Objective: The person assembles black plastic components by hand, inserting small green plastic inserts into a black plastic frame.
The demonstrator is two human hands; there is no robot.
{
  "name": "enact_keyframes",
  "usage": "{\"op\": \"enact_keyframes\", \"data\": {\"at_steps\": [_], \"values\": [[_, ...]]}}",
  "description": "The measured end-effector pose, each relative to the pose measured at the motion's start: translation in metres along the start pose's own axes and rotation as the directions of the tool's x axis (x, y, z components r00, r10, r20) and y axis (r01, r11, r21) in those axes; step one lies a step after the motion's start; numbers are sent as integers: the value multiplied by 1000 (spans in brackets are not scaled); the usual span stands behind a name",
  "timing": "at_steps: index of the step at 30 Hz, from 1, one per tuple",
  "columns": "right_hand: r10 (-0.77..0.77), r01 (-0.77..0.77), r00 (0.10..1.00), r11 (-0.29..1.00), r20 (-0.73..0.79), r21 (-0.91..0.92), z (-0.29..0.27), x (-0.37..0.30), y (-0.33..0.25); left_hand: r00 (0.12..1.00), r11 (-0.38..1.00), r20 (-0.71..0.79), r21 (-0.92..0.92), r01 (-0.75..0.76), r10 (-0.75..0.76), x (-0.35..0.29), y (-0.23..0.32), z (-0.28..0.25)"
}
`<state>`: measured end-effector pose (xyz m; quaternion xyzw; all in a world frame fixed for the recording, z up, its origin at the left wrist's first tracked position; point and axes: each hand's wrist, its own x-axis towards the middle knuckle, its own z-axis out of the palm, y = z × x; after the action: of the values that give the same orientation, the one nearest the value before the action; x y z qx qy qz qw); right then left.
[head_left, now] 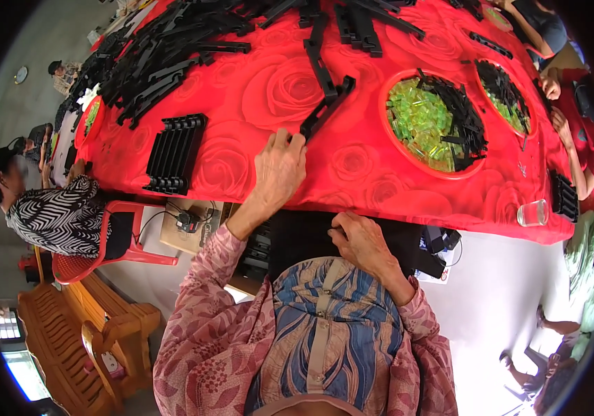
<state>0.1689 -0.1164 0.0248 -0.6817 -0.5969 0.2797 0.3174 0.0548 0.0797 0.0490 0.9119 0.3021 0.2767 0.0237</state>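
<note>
My left hand (281, 168) reaches over the red tablecloth, its fingers bent around the near end of a long black plastic strip (325, 111). That strip lies slanted, and its far end meets another black strip (318, 66) leading toward the back. Low at the table's front edge, above my dark lap, is my right hand (365, 244) with curled fingers; whether anything is in them is hidden. Left of my left hand sits a row of black strips (176, 154) set side by side. A big pile of loose black strips (165, 59) covers the back left.
A round red tray (388, 132) of yellow-green clear pieces and small black pieces stands right, with a similar tray (529, 125) beyond. A glass (533, 213) is near the right edge. People sit left (58, 208) and right (588, 125). A wooden bench (68, 340) stands lower left.
</note>
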Motion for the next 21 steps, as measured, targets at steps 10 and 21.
{"op": "enact_keyframes", "data": {"at_steps": [10,21], "values": [[28,-27,999,999,20,-35,0,0,-1,998,996,58,-89,26,-21,-54,48,-19],[51,-50,998,999,-45,22,-11,4,3,984,963,48,-200,179,-173,-66,52,-22]]}}
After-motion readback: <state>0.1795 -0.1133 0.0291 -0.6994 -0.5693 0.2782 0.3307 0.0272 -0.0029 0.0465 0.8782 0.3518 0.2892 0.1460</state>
